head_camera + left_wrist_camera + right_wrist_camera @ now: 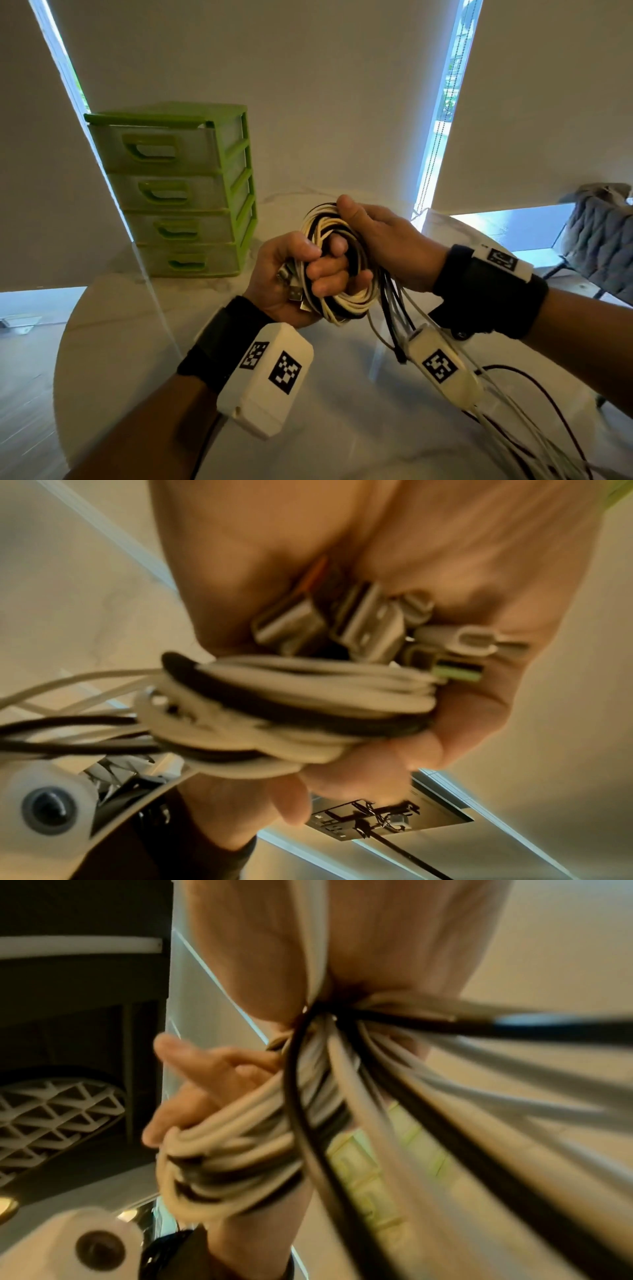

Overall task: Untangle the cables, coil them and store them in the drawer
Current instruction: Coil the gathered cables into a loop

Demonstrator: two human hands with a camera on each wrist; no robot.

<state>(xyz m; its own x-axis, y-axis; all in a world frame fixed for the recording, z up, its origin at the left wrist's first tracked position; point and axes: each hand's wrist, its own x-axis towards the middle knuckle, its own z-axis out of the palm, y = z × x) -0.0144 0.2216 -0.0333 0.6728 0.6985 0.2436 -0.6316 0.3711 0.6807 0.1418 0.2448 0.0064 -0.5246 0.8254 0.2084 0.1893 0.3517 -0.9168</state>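
Here, one view after another:

Head view: over a pale marbled counter [137,359], the left hand [294,274] clenches one side of a coil of white and black cables [342,301]; the right hand [383,240] grasps the far side of the same coil, thumb on top; loose tails [513,411] trail from the coil down past the right wrist towards the counter edge; a green drawer unit [178,192] stands just behind the left hand, all four drawers closed; nothing is stored yet.

Left wrist view: blurred; the left hand's grip [377,683] is wrapped round the coil's loops [308,702] with several metal plugs [369,626] bunched in the palm; white and black strands run off to the left.

Right wrist view: blurred; the right hand's grip [325,993] pinches a gathered bunch of strands [342,1031] that fan out below it; the left hand's fingers [192,1069] hold the wound loops [232,1167] behind.

Handling, as judged: the cables look light, limp and springy, so loops will likely slip open if either grip is released; the plugs are the only stiff parts.

Where to hold, as judged: across the whole bundle where the loops stack, plugs trapped inside, while the free tails are wound on.
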